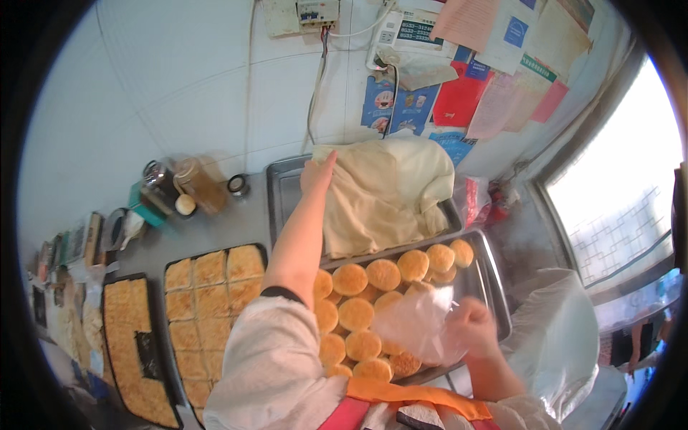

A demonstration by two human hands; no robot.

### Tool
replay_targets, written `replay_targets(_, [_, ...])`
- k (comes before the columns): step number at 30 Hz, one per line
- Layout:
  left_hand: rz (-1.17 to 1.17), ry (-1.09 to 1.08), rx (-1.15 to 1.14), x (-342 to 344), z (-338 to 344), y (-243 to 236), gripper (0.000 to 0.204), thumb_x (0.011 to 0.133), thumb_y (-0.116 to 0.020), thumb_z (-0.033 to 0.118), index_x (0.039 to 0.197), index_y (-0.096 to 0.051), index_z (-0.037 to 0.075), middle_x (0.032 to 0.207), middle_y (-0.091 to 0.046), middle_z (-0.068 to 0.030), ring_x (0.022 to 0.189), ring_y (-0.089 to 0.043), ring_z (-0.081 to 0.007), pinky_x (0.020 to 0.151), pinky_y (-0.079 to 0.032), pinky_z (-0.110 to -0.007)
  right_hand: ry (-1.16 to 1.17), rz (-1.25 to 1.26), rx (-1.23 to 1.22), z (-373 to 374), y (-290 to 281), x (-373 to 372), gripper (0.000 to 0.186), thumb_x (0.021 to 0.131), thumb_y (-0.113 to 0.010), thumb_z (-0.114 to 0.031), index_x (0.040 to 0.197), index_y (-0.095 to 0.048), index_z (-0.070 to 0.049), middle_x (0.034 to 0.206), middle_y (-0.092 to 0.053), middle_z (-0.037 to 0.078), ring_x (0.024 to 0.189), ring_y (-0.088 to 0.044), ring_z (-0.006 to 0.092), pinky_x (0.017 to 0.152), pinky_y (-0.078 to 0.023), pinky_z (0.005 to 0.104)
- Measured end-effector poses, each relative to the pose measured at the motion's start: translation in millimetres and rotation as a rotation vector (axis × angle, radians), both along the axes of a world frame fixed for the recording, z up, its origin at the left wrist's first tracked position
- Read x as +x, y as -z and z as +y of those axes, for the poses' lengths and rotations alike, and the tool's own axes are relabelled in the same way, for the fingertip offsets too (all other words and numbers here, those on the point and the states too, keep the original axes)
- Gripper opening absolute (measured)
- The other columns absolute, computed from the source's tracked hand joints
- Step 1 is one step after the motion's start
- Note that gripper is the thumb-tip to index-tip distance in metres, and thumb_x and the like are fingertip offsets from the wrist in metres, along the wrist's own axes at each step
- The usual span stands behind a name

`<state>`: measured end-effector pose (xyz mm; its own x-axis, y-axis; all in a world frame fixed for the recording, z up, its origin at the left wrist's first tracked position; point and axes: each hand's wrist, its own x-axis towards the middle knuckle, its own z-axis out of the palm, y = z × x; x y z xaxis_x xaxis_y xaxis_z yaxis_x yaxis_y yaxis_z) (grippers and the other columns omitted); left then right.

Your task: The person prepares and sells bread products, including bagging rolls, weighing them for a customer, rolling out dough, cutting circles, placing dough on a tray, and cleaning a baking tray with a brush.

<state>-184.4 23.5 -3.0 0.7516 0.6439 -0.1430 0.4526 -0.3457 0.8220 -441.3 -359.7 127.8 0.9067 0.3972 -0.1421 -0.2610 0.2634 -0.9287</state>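
Observation:
My left hand [317, 174] reaches far forward and grips the left edge of a cream cloth [387, 193] draped over a metal tray [281, 188] at the back. My right hand [474, 326] holds a clear plastic bag [419, 322] over a nearer metal tray [493, 276] filled with several round golden buns [365, 279]. The bag hides some of the buns beneath it.
Two dark trays of square-cut flat pastry [208, 301] [132, 344] lie to the left. Jars and a small container [179, 190] stand by the white wall. Papers and a wall phone [401, 32] hang above. A large plastic bag [559, 337] sits at right near the window [620, 208].

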Motion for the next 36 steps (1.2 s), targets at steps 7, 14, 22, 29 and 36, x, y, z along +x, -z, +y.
replay_targets(7, [-0.777, 0.615, 0.163, 46.2, -122.6, 8.7, 0.017, 0.083, -0.059, 0.019, 0.093, -0.057, 0.006, 0.076, -0.061, -0.0143, 0.076, -0.062, -0.0325, 0.067, -0.047, -0.045, 0.063, 0.147, -0.175, 37.7, 45.6, 40.8, 0.025, 0.079, -0.062, 0.01, 0.065, -0.048, -0.005, 0.062, -0.054, 0.004, 0.052, -0.05, 0.0097, 0.047, -0.038, 0.0231])
replay_targets(14, [-0.571, 1.194, -0.744, -68.0, -81.7, -32.9, 0.044, 0.084, -0.067, 0.027, 0.121, -0.056, 0.005, 0.111, -0.062, -0.0195, 0.105, -0.06, -0.029, 0.086, -0.046, -0.036, -0.092, -0.142, -0.242, 101.1, 63.2, 143.9, 0.019, 0.076, -0.065, 0.009, 0.075, -0.05, -0.003, 0.078, -0.06, 0.006, 0.072, -0.062, 0.016, 0.066, -0.05, 0.0288])
replay_targets(22, [-0.615, 0.889, 0.191, -129.1, -34.5, -34.3, 0.006, 0.073, -0.058, 0.001, 0.076, -0.063, 0.003, 0.07, -0.062, -0.0105, 0.063, -0.061, -0.0312, 0.058, -0.049, -0.038, -0.114, -1.006, -1.248, 156.7, 88.5, 185.3, 0.019, 0.073, -0.065, -0.002, 0.092, -0.062, -0.002, 0.074, -0.057, 0.011, 0.066, -0.061, 0.016, 0.063, -0.048, 0.0295])
replay_targets(29, [-0.032, 0.881, 0.468, -115.0, 21.3, 33.0, 0.012, 0.081, -0.056, 0.006, 0.086, -0.066, 0.002, 0.088, -0.067, -0.0129, 0.08, -0.065, -0.0289, 0.068, -0.052, -0.04, -0.168, -0.199, -0.049, 208.6, 68.1, 192.5, 0.039, 0.077, -0.052, 0.001, 0.114, -0.064, -0.001, 0.11, -0.063, 0.006, 0.089, -0.061, 0.0168, 0.076, -0.049, 0.0326])
replay_targets(36, [-0.773, -0.342, -1.553, -58.9, -17.6, 45.2, 0.032, 0.092, -0.054, 0.011, 0.117, -0.054, -0.008, 0.112, -0.061, -0.0118, 0.098, -0.061, -0.0233, 0.087, -0.05, -0.036, 0.471, -0.205, 0.014, 250.0, 200.9, 302.9, 0.029, 0.084, -0.049, -0.01, 0.107, -0.064, 0.0, 0.101, -0.065, 0.008, 0.096, -0.062, 0.0243, 0.084, -0.047, 0.0363])
